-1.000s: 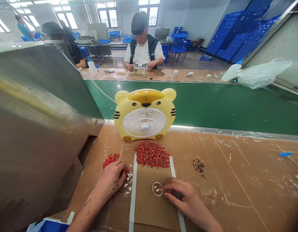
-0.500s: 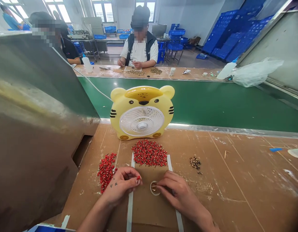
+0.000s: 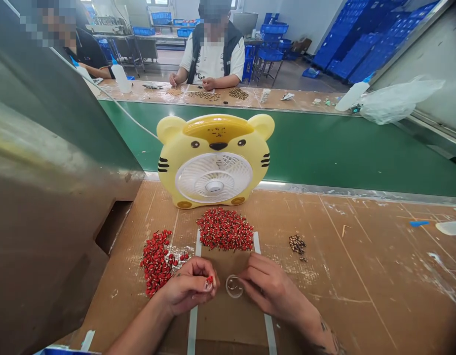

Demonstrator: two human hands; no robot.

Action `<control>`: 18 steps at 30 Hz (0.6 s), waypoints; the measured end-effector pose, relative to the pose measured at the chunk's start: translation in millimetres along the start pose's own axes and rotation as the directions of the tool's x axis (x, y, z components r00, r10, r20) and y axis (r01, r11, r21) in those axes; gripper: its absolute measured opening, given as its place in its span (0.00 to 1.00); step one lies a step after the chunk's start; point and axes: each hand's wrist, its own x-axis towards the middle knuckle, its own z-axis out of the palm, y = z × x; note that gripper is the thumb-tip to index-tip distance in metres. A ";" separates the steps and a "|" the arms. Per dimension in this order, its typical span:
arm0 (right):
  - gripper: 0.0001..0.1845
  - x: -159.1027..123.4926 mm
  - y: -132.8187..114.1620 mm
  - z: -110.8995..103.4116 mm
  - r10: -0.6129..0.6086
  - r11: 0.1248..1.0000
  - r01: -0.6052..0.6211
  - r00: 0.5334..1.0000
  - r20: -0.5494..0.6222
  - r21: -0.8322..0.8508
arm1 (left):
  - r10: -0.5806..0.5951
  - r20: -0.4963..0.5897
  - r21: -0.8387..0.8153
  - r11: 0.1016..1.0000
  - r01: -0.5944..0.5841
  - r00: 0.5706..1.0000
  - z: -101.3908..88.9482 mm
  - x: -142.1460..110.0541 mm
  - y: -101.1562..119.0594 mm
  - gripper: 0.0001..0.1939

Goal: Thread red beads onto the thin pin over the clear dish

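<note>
My left hand (image 3: 194, 286) is closed, with a small red piece (image 3: 209, 280) pinched between thumb and forefinger. Just right of it, a small clear round dish (image 3: 234, 295) lies on the cardboard. My right hand (image 3: 267, 283) has thumb and fingers pressed together at the dish's upper right edge; anything tiny in that pinch is hidden. Behind both hands is a heap of small red pieces with dark and pale tips (image 3: 225, 229). A second red heap (image 3: 156, 264) lies beyond my left wrist, with a few loose pieces beside it.
A yellow tiger-faced fan (image 3: 215, 162) stands behind the middle heap. A metal housing (image 3: 65, 187) fills the left side. Small dark-and-gold pieces (image 3: 297, 244) lie to the right. Across the green belt (image 3: 324, 148), a person (image 3: 213, 59) handles small parts at a bench.
The view has tipped down and shifted slightly. My right fingertips have drawn back from inside the dish to its edge. My left hand keeps its pinch on the red piece, turned slightly.
</note>
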 end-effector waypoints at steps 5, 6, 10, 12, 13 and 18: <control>0.12 6.5 0.4 -0.2 -0.004 1.000 0.004 0.999 0.054 0.016 | -0.013 -0.059 -0.022 1.000 0.012 0.998 -3.6 0.0 -4.5 0.13; 0.12 7.0 0.6 0.3 -0.001 1.000 0.000 0.999 0.051 0.024 | -0.016 -0.067 -0.023 1.000 0.015 0.998 -3.4 0.7 -5.5 0.13; 0.11 5.0 3.1 -3.5 0.010 0.995 -0.019 0.996 0.084 0.098 | -0.041 -0.043 -0.022 0.999 0.040 0.998 -0.7 3.6 -7.4 0.13; 0.09 3.1 5.4 -11.0 0.042 0.984 -0.051 0.998 0.051 0.170 | -0.050 -0.017 -0.018 0.999 0.049 0.999 0.5 4.5 -7.6 0.12; 0.09 2.5 6.5 -15.8 0.066 0.974 -0.067 0.998 0.011 0.216 | -0.053 -0.006 -0.016 0.998 0.053 0.999 0.8 4.9 -7.7 0.12; 0.08 10.1 3.6 -36.7 0.160 0.892 -0.066 0.972 -0.175 0.448 | -0.071 0.029 -0.018 0.997 0.072 0.997 0.0 7.0 -9.1 0.12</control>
